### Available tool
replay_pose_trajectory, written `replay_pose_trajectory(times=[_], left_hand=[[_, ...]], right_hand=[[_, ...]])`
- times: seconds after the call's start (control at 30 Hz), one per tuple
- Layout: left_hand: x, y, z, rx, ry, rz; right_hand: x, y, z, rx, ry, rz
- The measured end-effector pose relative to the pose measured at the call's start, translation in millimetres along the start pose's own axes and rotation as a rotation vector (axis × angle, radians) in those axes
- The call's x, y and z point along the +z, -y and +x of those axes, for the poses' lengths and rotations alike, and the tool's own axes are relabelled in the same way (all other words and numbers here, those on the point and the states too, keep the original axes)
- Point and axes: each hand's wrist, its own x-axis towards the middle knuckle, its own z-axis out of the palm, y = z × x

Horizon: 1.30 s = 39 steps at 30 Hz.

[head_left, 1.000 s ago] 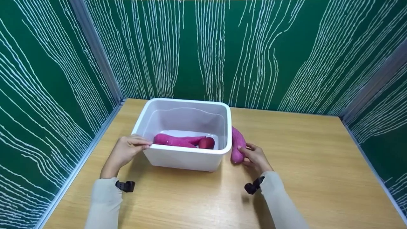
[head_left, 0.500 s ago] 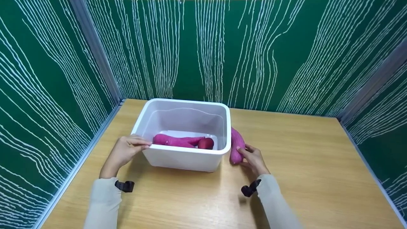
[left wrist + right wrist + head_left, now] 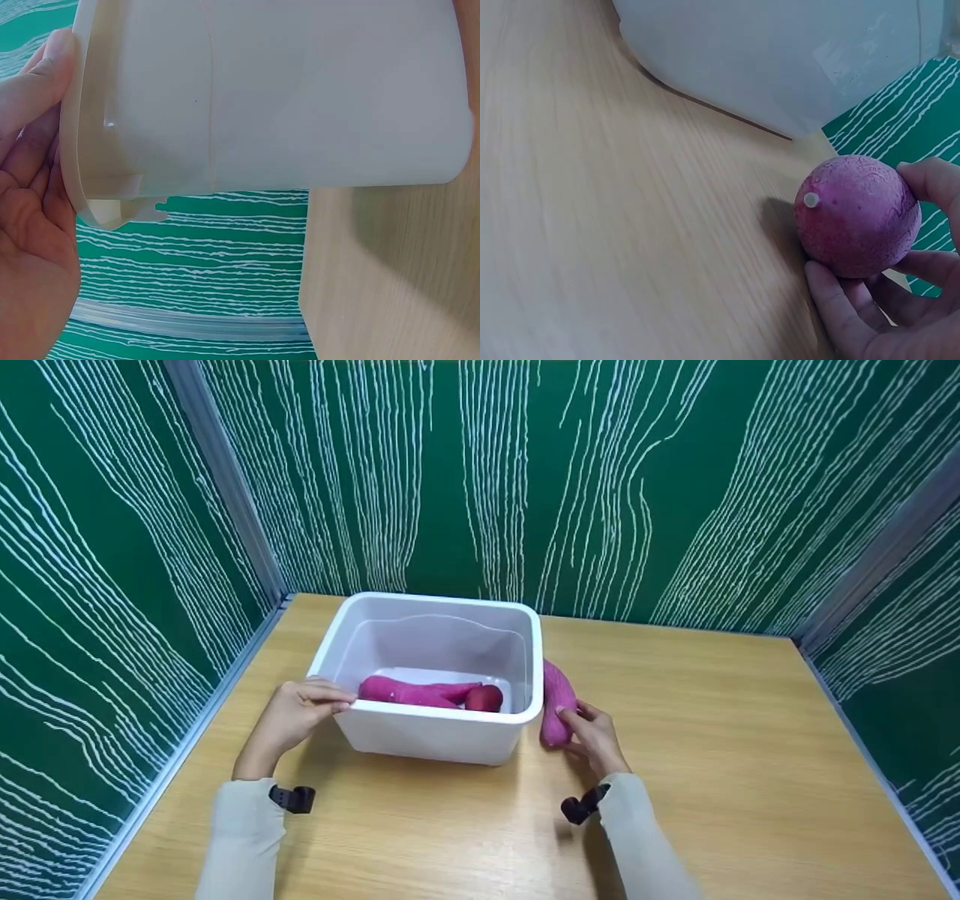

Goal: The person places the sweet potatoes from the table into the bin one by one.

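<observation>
A white plastic bin (image 3: 442, 735) stands on the table. At its front left corner my left hand (image 3: 289, 724) pinches the rim, thumb and fingers on either side of it in the left wrist view. Beside the bin's right wall lies a curved pink-purple vegetable, eggplant-like in shape (image 3: 557, 720), its far end partly hidden by the rim. My right hand (image 3: 600, 739) grips its near end. The right wrist view shows that rounded end with a pale nub, thumb above and fingers below. Inside the bin lie pink elongated pieces (image 3: 405, 691) and a dark red rounded one (image 3: 484, 698).
The wooden table (image 3: 712, 735) extends right of and in front of the bin. Green panels with white wavy lines (image 3: 450, 495) enclose the back and both sides, with metal posts (image 3: 232, 472) at the corners. Both wrists carry black cameras (image 3: 292, 799).
My right wrist and forearm have shifted slightly left, while the fingers keep their grip on the pink-purple vegetable. My left hand stays on the bin rim.
</observation>
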Motion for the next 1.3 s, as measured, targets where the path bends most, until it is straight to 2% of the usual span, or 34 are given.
replay_pose_trajectory(times=[0.3, 0.53, 0.77, 1.3], left_hand=[[-0.6, -2.3, -0.3, 0.008, 0.001, 0.005], [0.2, -3.4, 2.2, -0.018, 0.009, -0.004], [1.0, -2.9, 2.4, 0.006, -0.001, -0.013], [1.3, -2.2, 0.9, -0.029, 0.001, -0.023]], right_hand=[[-2.0, 0.6, -1.2, 0.004, -0.007, 0.031], [-3.5, -1.6, -1.2, -0.014, -0.024, 0.071], [-2.9, -3.2, -0.4, 0.004, -0.043, 0.129], [-8.8, -4.2, -0.9, 0.022, -0.039, 0.156]])
